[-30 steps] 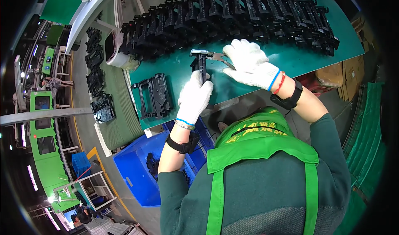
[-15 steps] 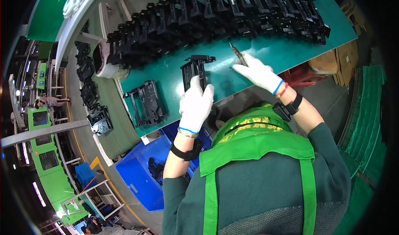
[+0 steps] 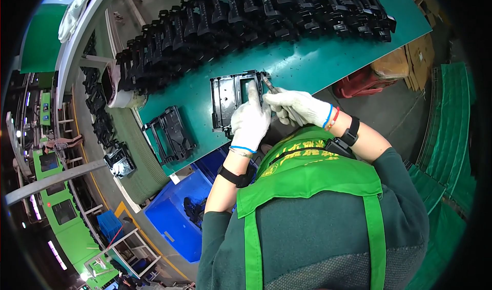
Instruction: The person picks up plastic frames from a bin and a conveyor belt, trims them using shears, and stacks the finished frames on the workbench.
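Note:
A black rectangular plastic frame (image 3: 223,101) lies flat on the green tabletop in front of me. My left hand (image 3: 251,121), in a white glove, holds its near right part, the index finger stretched over an opening. In my gloved right hand (image 3: 297,105) is a slim, pointed metal hand tool (image 3: 269,86). Its tip meets the frame's far right corner, and my fingers are closed round its body; the exact kind is hidden by the glove. The two hands are close together. Left of them, a second black plastic frame (image 3: 174,133) rests near the table's edge.
A long row of stacked black plastic frames (image 3: 230,21) lines the far side of the green table (image 3: 328,59). Below its left end stands a blue bin (image 3: 174,223) with black parts inside. A green conveyor belt (image 3: 138,162) runs along the left. Cardboard (image 3: 420,59) lies at right.
The black frame has turned and now lies flat, nearer the left. My right hand has come left and down, bringing the pointed tool onto the frame's corner. My left hand has shifted over the frame.

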Demonstrator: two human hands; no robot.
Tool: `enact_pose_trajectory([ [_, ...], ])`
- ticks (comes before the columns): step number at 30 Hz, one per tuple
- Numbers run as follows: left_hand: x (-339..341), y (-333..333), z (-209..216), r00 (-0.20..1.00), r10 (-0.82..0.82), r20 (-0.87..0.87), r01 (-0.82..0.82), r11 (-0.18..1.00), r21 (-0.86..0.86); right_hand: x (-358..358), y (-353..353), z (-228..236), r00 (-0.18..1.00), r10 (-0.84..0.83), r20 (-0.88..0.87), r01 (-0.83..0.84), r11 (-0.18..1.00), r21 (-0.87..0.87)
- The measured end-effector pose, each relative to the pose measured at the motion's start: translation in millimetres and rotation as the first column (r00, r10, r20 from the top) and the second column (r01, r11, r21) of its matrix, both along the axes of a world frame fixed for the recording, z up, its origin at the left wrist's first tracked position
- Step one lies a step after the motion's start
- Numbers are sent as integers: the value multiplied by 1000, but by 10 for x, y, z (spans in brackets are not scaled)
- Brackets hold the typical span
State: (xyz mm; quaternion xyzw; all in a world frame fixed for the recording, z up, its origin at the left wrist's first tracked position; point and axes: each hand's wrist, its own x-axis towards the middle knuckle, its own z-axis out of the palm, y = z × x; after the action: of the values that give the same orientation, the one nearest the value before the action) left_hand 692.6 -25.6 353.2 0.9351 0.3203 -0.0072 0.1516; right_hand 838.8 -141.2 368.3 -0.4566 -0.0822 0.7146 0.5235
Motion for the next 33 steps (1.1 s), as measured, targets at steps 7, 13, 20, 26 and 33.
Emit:
enact_pose_trajectory([
  [7, 17, -11, -57, 999, 50, -12, -50, 998, -24, -71, 221, -135, 996, -86, -20, 86, 996, 5],
  [13, 11, -24, -3, 997, 39, -72, -42, 998, -43, -180, 19, 214, 935, -113, 335, 14, 958, 285],
  [20, -90, -41, 221, 997, 41, 59, -38, 998, -44, -84, -50, 219, 829, -275, 486, 146, 947, 288],
  [26, -307, 56, 705, 757, 403, 513, -11, 794, -608, -65, -124, 231, 674, -296, 677, 103, 945, 311],
  [33, -693, 461, 172, 443, 770, 459, 146, 443, -884, -359, 285, 219, 473, -276, 837, -401, 778, 483],
])
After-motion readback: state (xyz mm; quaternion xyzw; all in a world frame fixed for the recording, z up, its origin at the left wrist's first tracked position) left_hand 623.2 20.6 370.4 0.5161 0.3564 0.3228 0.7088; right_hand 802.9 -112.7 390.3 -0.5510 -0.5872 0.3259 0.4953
